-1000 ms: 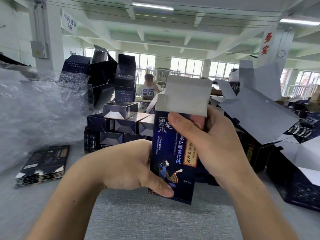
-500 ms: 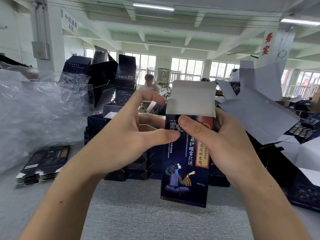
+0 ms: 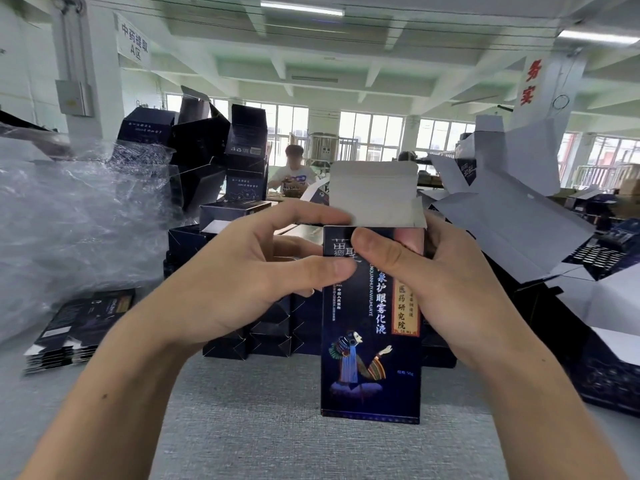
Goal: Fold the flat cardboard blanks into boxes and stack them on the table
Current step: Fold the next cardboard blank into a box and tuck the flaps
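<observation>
Right hand (image 3: 450, 289) gripping box (image 3: 370, 344) near top, thumb in front. Left hand (image 3: 235, 282) pinching top left edge. Box standing up, low over counter (image 3: 277, 438), white flap (image 3: 374, 195) sticking up. Looking light, thin, squashy; best holding by edges.

Around you: wrap, a worker and the hall beyond.
On your left lies a heap of crumpled clear plastic wrap (image 3: 69, 216); behind it a pillar carries a grey wall box (image 3: 73, 98), with a white sign (image 3: 133, 41) hanging near it. Straight ahead a person (image 3: 294, 171) sits before a row of windows (image 3: 370, 133), a metal tank (image 3: 323, 147) just beside them. Red characters (image 3: 531, 81) run down the pillar on your right.
</observation>
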